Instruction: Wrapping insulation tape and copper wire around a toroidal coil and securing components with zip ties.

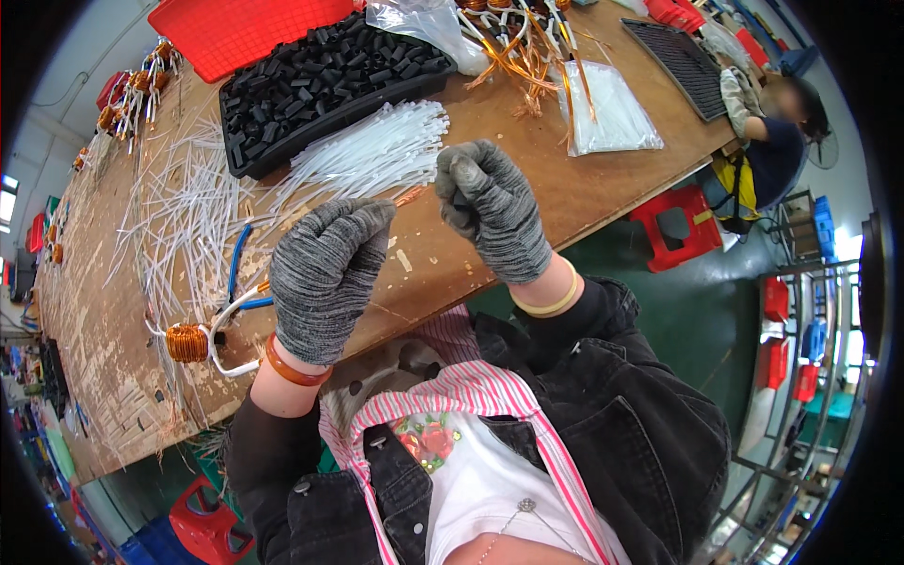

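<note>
Both my hands wear grey knit gloves and are raised above the front edge of a worn wooden table. My left hand is closed, and a thin copper-coloured piece sticks out from its fingertips toward my right hand. My right hand is closed too, its fingertips pinched around something small and dark that I cannot make out. A bundle of white cable ties lies just behind the hands. A wound copper coil and blue-handled pliers rest on the table left of my left hand.
A black tray of small black parts and a red tray sit at the back. Copper wires and clear bags lie to the right. Loose white ties are scattered on the left. Another person sits at the far right, by a red stool.
</note>
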Demonstrator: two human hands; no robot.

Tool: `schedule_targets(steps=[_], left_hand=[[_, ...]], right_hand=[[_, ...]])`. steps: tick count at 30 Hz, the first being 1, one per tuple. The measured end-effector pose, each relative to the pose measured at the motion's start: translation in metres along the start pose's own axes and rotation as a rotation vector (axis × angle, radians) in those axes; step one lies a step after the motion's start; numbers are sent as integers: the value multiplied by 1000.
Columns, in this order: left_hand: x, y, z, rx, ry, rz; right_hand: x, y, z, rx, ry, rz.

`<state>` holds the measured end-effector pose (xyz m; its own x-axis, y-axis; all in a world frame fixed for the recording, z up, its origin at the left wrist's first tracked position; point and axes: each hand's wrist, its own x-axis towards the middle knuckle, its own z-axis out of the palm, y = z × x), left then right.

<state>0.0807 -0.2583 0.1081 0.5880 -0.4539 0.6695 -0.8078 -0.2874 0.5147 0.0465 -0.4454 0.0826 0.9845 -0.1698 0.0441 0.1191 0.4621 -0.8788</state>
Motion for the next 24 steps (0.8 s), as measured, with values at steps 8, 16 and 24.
schedule_targets(steps=[8,16,24], left_hand=[[-2,1,1,8,-5,-16],[-3,4,2,-42,5,-50],[0,4,1,4,16,-33]], right_hand=[[12,-2,-5,-852,-299,-644],[25,0,-22,-775,-215,-911],[20,-7,-40,298,-277,139]])
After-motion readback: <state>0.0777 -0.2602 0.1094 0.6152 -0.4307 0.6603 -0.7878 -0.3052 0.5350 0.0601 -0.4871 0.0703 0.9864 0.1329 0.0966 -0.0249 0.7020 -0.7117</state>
